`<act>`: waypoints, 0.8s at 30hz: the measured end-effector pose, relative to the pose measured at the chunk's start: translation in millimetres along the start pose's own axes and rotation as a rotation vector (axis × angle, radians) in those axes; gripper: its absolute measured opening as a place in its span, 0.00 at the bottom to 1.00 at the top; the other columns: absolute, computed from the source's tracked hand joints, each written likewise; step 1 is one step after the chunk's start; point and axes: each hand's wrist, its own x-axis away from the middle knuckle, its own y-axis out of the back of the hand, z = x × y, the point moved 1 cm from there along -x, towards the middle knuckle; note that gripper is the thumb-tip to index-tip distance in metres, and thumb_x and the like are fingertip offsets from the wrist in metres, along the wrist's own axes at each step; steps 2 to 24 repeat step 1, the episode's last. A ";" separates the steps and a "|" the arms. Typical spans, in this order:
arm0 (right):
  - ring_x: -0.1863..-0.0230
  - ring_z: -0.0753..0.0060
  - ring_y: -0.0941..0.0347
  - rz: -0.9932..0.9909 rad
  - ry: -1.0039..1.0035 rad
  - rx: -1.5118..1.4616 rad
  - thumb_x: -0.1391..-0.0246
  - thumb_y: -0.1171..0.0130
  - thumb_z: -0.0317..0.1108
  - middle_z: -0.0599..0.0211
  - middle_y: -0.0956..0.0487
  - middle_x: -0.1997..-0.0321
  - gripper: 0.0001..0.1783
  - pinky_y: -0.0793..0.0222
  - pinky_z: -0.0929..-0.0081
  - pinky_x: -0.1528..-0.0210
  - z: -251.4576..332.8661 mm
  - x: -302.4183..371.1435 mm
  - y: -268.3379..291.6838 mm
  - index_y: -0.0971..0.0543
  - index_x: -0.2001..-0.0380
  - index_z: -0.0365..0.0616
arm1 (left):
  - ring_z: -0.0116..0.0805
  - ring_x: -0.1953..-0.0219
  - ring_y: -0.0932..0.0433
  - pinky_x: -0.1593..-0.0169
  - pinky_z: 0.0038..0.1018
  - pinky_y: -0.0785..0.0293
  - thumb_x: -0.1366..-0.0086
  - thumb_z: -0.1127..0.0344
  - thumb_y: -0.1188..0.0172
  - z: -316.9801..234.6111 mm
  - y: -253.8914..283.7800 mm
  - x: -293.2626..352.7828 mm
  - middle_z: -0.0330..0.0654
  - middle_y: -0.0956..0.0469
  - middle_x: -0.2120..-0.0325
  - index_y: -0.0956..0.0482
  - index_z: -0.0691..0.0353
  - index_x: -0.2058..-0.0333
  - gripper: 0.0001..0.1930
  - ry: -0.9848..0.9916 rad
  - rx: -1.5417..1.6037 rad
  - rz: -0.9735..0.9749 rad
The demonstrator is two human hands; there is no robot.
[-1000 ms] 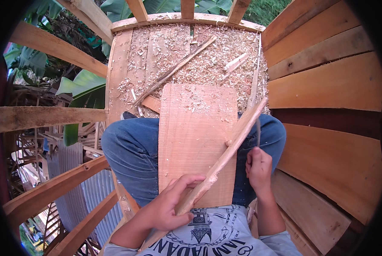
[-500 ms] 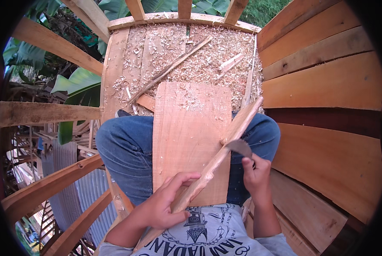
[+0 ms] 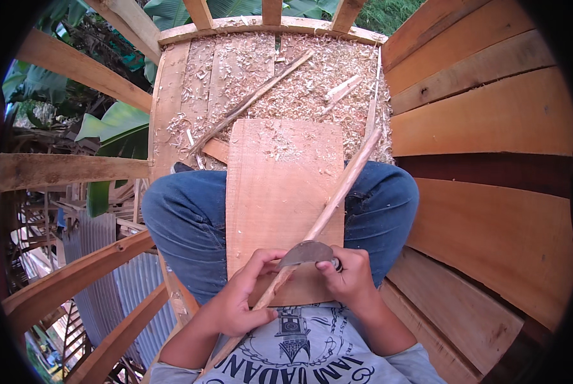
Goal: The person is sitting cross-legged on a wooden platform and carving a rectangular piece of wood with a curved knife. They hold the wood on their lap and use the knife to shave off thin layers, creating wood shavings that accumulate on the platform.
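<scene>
A long, pale wooden stick (image 3: 337, 197) slants across my lap, its far end over my right knee and its near end against my shirt. My left hand (image 3: 245, 297) is wrapped round its lower part. In my right hand (image 3: 350, 274) is a knife (image 3: 304, 253) with a broad, curved grey blade. The blade lies across the stick, just beyond my left fingers. Beneath them a flat wooden board (image 3: 277, 198) rests on my thighs, with some shavings on its far end.
Curled shavings (image 3: 299, 89) cover much of the plank floor ahead. A long dark-edged strip (image 3: 254, 102) and a short wood offcut (image 3: 342, 91) lie among them. A plank wall (image 3: 478, 121) rises close on my right; wooden rails (image 3: 69, 171) stand on my left.
My right hand has brought the knife down along the stick, close to my left hand. The stick has rolled, showing a narrower side, and its far end has shifted slightly left.
</scene>
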 end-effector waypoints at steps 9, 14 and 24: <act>0.83 0.49 0.28 0.009 0.011 0.008 0.50 0.35 0.53 0.53 0.30 0.87 0.27 0.34 0.63 0.80 -0.5 -5.4 0.5 0.27 0.84 0.39 | 0.45 0.42 0.31 0.36 0.37 0.43 0.55 0.58 0.35 2.5 0.7 1.1 0.53 0.37 0.41 0.47 0.66 0.37 0.47 0.010 0.016 0.000; 0.83 0.49 0.28 0.009 0.011 0.008 0.50 0.35 0.53 0.53 0.30 0.87 0.27 0.34 0.63 0.80 -0.5 -5.4 0.5 0.27 0.84 0.39 | 0.45 0.42 0.31 0.36 0.37 0.43 0.55 0.58 0.35 2.5 0.7 1.1 0.53 0.37 0.41 0.47 0.66 0.37 0.47 0.010 0.016 0.000; 0.83 0.49 0.28 0.009 0.011 0.008 0.50 0.35 0.53 0.53 0.30 0.87 0.27 0.34 0.63 0.80 -0.5 -5.4 0.5 0.27 0.84 0.39 | 0.45 0.42 0.31 0.36 0.37 0.43 0.55 0.58 0.35 2.5 0.7 1.1 0.53 0.37 0.41 0.47 0.66 0.37 0.47 0.010 0.016 0.000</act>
